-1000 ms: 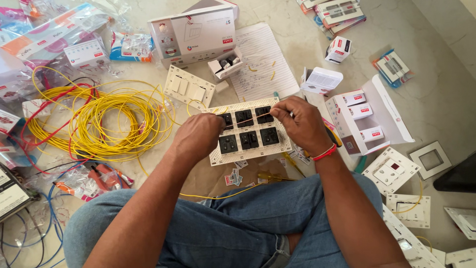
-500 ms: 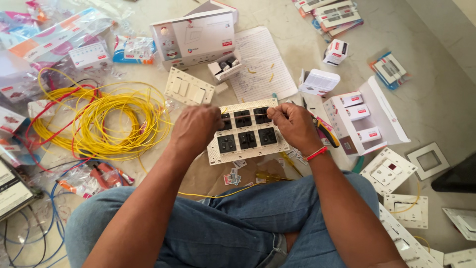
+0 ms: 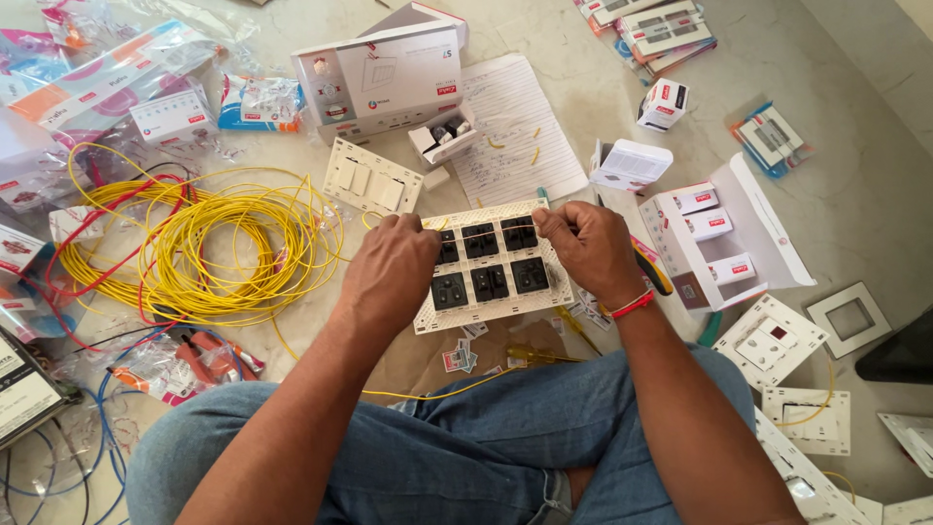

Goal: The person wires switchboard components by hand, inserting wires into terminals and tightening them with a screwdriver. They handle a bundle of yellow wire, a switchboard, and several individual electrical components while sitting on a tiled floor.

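A white switch plate with several black switch and socket modules lies face down on the floor in front of my crossed legs. My left hand pinches one end of a thin yellow wire at the plate's upper left. My right hand pinches the other end at the upper right, so the wire runs taut across the top row of modules. A red thread band sits on my right wrist.
A coil of yellow wire with red wire lies left. A white switch panel, a large white box, a handwritten sheet, an open carton of small boxes, loose frames and pliers surround me.
Both hands moved up from the plate's middle to its top edge. They now hold a short yellow wire stretched between them.
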